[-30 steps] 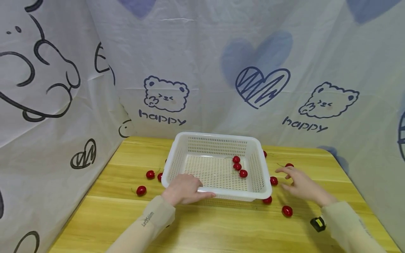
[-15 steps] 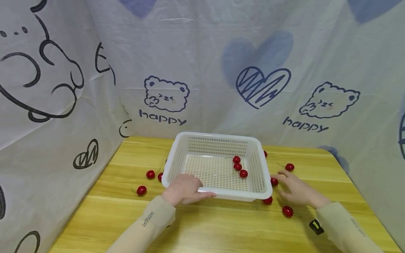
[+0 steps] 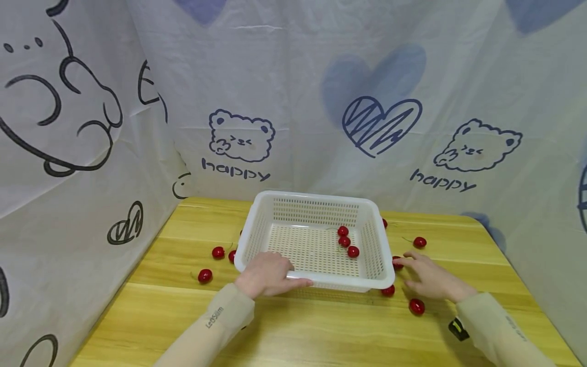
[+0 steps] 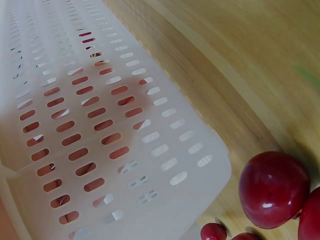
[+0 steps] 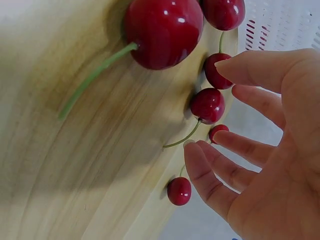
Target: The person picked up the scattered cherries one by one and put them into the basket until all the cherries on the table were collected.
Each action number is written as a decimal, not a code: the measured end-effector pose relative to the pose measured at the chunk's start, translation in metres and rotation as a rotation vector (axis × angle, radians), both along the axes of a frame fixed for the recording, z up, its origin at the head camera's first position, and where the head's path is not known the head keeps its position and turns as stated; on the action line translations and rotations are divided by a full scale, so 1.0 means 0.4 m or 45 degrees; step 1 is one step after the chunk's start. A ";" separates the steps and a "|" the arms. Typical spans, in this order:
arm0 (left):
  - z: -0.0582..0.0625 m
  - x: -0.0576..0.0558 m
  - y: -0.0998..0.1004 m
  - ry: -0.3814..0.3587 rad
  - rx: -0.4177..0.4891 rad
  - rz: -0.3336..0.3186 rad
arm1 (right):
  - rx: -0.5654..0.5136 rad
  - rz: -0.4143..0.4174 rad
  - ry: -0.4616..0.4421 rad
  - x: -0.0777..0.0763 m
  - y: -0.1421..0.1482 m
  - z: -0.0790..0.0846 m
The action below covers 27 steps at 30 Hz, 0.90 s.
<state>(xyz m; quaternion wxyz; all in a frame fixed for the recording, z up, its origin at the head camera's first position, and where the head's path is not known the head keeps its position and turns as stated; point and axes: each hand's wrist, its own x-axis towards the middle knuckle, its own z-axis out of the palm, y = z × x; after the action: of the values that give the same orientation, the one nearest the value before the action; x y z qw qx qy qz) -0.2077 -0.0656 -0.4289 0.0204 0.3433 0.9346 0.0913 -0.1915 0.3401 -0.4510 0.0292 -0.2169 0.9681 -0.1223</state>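
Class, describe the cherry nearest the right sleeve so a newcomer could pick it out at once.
A white basket stands on the wooden table. Off its near right corner, just below the right hand in the head view, lies a red cherry. It sits lower in that view than any other cherry.

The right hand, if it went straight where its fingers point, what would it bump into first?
Probably the red cherry beside the basket. In the head view, the right hand has a finger overlapping that cherry, but I can't tell if they touch. The basket's side looks next.
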 end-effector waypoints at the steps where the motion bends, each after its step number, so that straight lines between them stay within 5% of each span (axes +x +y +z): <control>1: 0.001 0.000 0.000 -0.001 -0.003 0.002 | 0.001 0.001 0.002 0.000 0.001 0.000; 27: -0.001 -0.002 -0.001 0.009 0.002 -0.004 | -0.035 0.031 0.043 -0.019 0.003 0.000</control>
<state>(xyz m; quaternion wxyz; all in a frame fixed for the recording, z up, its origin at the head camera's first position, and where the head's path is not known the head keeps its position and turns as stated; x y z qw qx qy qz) -0.2086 -0.0661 -0.4295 0.0171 0.3451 0.9340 0.0910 -0.1989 0.3412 -0.4508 0.0114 -0.2312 0.9639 -0.1317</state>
